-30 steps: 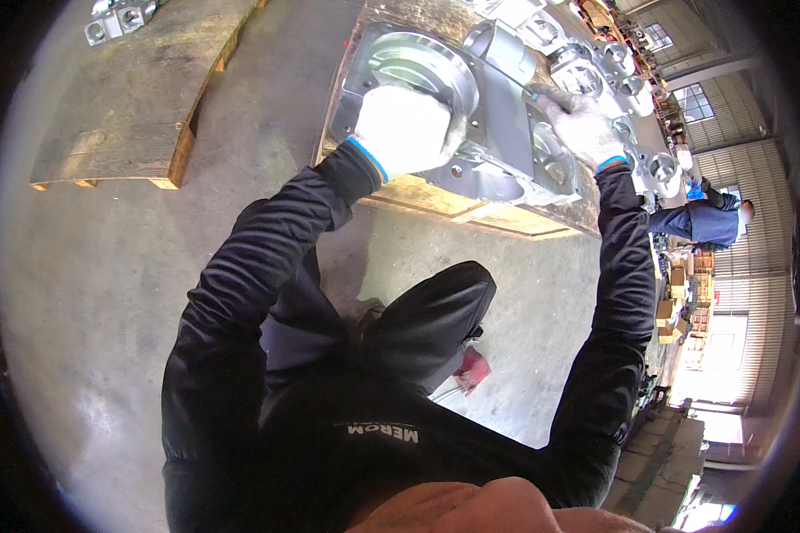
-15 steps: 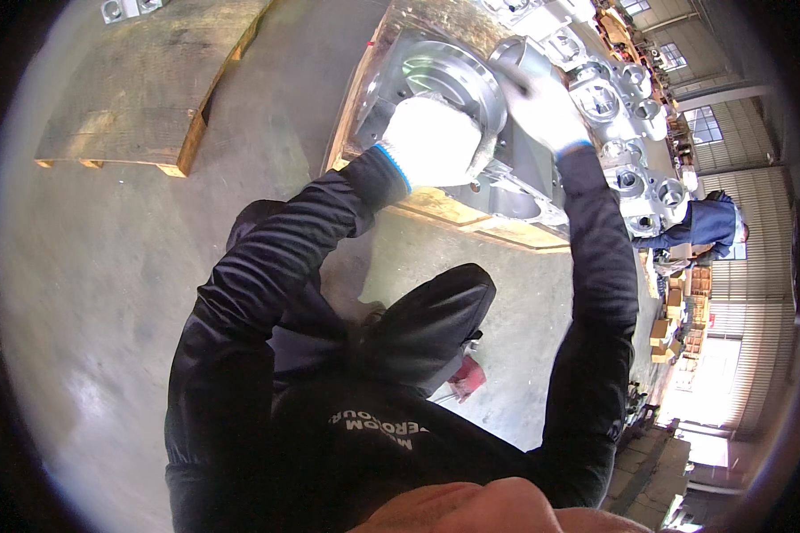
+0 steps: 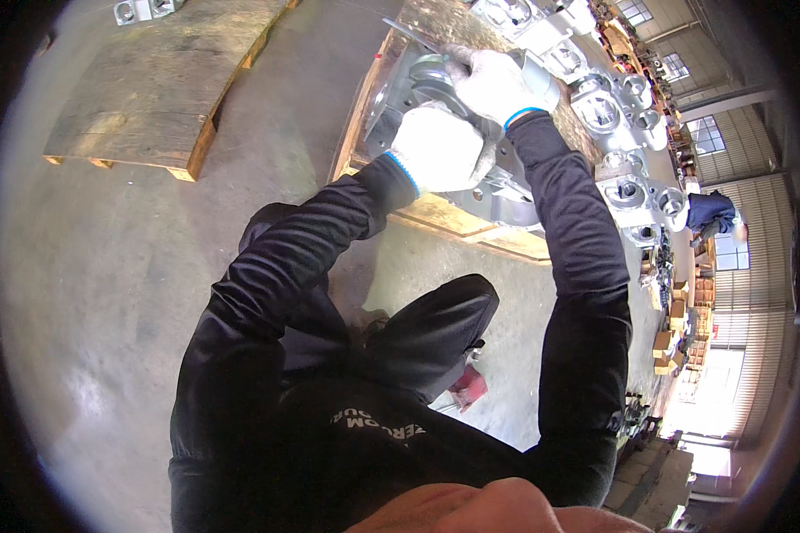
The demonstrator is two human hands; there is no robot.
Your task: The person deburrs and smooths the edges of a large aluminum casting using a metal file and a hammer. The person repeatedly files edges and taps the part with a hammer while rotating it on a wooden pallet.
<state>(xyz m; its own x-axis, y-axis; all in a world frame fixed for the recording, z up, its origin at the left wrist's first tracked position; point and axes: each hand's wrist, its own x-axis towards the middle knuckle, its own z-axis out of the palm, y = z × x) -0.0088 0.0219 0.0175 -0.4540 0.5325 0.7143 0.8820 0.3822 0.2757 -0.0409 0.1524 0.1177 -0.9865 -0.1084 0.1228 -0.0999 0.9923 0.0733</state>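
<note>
Gripping a large grey cast-metal housing with a round flanged opening [image 3: 436, 98], a worker's white-gloved left hand [image 3: 440, 149] and white-gloved right hand [image 3: 493, 84] close their fingers around its upper edge. The casting stands tilted at the near edge of a low wooden pallet [image 3: 471, 222], beside more grey castings [image 3: 618, 111]. The lift appears under way; shifting it likely calls for a firm two-handed hold.

Both gloved hands on a large grey metal casting [image 3: 507, 191] resting on a wooden pallet [image 3: 471, 218]. Left hand [image 3: 437, 149] presses its near face; right hand [image 3: 493, 84] grips the upper edge. More castings [image 3: 627, 191] lie beyond.
</note>
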